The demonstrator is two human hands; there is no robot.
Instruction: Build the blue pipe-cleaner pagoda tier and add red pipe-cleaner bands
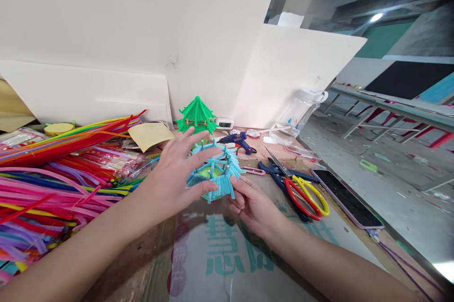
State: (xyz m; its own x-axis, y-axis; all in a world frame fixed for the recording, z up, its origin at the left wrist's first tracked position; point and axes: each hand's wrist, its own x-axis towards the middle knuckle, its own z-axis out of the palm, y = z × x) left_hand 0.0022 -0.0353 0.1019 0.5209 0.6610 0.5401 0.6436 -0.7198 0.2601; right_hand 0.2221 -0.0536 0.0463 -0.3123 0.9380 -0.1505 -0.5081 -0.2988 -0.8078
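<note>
A light-blue pipe-cleaner piece (223, 183), shaped like a small roof with spokes on top and a green inside, is held up above the table. My right hand (251, 202) pinches its lower right edge between thumb and curled fingers. Over its left side reaches my left hand (177, 169), fingers spread apart, the thumb at the front rim and the other fingers across the top. Part of the piece is hidden behind those fingers. Just behind stands a green pipe-cleaner pavilion (197, 115) with a pointed roof, its lower part covered by my left hand.
Bundles of coloured pipe cleaners (53, 188) cover the left side. Behind are a blue glue gun (237, 140), a small digital display (224, 123) and a clear plastic jug (298, 115). To the right lie scissors with red and yellow handles (308, 198), dark-handled pliers (289, 188) and a phone (347, 198).
</note>
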